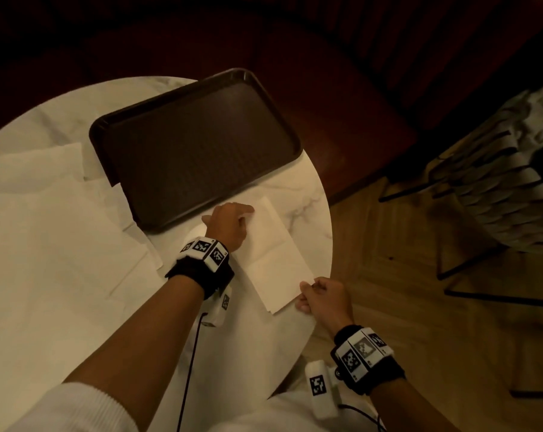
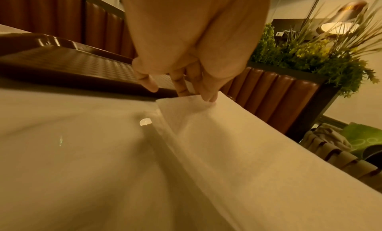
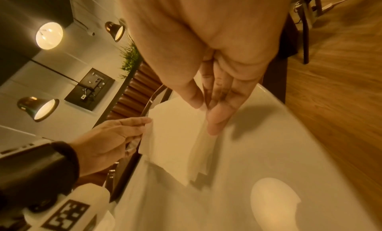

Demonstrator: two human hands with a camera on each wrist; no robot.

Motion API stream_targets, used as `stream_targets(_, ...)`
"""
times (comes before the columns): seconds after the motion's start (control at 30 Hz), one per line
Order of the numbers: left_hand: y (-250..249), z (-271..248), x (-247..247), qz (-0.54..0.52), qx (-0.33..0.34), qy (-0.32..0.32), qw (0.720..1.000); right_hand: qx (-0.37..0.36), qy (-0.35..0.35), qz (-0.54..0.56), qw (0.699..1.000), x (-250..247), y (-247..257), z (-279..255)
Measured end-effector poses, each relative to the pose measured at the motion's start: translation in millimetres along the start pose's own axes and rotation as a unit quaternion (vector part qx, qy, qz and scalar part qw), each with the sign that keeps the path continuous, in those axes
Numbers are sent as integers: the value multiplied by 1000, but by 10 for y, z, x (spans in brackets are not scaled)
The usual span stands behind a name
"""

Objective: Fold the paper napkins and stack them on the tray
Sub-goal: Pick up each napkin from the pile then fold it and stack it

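Note:
A white paper napkin (image 1: 276, 254), folded to a long strip, lies on the round marble table (image 1: 307, 188) just right of the dark brown tray (image 1: 195, 145). My left hand (image 1: 248, 213) pinches its far corner by the tray's near edge; the left wrist view shows the fingertips (image 2: 208, 98) on that corner of the napkin (image 2: 227, 144). My right hand (image 1: 306, 294) pinches the near corner at the table's rim. In the right wrist view the napkin (image 3: 171, 133) hangs slightly lifted between thumb and fingers (image 3: 212, 126). Nothing lies on the tray.
A spread of unfolded white napkins (image 1: 45, 229) covers the table's left half, partly tucked under the tray. A chair with a black metal frame and striped cushion (image 1: 497, 182) stands on the wooden floor to the right. A brown padded bench (image 2: 268, 95) runs behind the table.

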State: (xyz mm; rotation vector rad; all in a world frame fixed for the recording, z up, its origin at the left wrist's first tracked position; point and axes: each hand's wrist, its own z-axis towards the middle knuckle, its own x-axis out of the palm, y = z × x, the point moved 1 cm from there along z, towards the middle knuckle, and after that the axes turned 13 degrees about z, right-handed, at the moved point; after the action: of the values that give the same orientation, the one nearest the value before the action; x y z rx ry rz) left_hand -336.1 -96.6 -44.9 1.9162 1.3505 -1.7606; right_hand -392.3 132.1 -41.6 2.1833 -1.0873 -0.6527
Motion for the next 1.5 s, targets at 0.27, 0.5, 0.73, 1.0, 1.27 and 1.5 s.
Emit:
stream_targets(0.27,197,-307,-92,59,17,164,985,-3,-5,-170,985,46,-11,12)
stream_targets(0.5,1192,-1556,-500,-180,-199,13,963,-270,8,-352,896,499,472,-527)
stream_targets(0.73,2103,-2720,-522,-215,-335,-18,917,-365,282,-458,760,2462,341,-889)
stream_targets(1.0,2641,-3249,-465,-261,-403,-80,874,-119,137,-516,837,3715,8,-829)
stream_targets(1.27,2622,-3191,-195,-87,-325,111,935,-87,41,-463,881,3747,-67,-731)
stream_targets(1.5,2696,-3193,-122,-106,-329,72,936,-168,33,-469,866,3637,55,-617)
